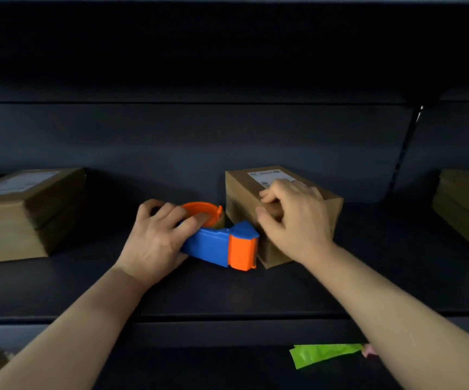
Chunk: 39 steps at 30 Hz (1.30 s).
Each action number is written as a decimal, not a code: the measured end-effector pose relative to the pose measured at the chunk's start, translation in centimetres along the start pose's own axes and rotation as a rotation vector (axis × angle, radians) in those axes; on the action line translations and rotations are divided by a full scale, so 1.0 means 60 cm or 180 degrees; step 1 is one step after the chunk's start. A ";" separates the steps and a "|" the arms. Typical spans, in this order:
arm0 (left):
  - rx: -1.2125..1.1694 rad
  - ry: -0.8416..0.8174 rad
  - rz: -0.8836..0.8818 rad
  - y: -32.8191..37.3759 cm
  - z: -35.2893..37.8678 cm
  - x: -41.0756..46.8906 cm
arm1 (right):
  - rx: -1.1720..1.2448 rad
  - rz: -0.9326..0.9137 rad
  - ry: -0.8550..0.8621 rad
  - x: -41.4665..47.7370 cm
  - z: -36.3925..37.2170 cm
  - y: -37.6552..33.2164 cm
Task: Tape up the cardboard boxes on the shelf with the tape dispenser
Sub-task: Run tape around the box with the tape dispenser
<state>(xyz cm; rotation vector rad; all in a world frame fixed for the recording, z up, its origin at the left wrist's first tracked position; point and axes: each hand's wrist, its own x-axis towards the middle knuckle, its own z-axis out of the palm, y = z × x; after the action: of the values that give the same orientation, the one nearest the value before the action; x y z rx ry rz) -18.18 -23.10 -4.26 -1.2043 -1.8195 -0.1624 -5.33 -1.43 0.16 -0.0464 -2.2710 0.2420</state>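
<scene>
Your left hand (pixel 154 237) was wrapped round the blue handle of the tape dispenser (pixel 222 246) at the centre of the frame, with the fingers curled over its orange roll housing. The dispenser sat low on the shelf (pixel 255 291). Its long axis ran from that hand toward the lower right, and the orange cutter end lay just beside the near lower corner of the middle box (pixel 241 190). I could not tell whether it touched the cardboard.

That was the relation your next move turned on. The box stood immediately right of the dispenser's head and rose above it in the frame, so by my judgement the head had to lift and swing right to reach the box top.

Your right hand (pixel 295 218) was the nearer one to the box and held it, fingers bent onto the top and thumb against the side that faced the dispenser.

That hand covered much of the top, so you could not have seen the flap seam or any tape on it, and it hid part of the white label (pixel 264 175). The light was dim. The left box (pixel 16 218) and the right box (pixel 464 209) were cut off by the frame edges, and a green strip (pixel 323 354) at lower right ran behind your right forearm
</scene>
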 end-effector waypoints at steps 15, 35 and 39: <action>-0.0153 0.0029 0.0346 0.013 0.005 0.008 | -0.0522 0.0320 -0.2490 0.085 -0.019 -0.020; 0.0299 -0.0106 -0.1073 -0.057 0.009 -0.026 | 0.0158 0.0671 -0.2506 0.018 -0.160 0.096; 0.0358 -0.0189 -0.1108 -0.052 0.012 -0.020 | 0.0262 0.0646 -0.2501 0.017 -0.160 0.098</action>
<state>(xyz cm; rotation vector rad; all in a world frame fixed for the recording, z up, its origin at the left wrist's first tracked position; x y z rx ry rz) -20.95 -25.12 -4.47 -0.8154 -2.0516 -0.2193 0.96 5.96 5.93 -0.1629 -3.0362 0.5333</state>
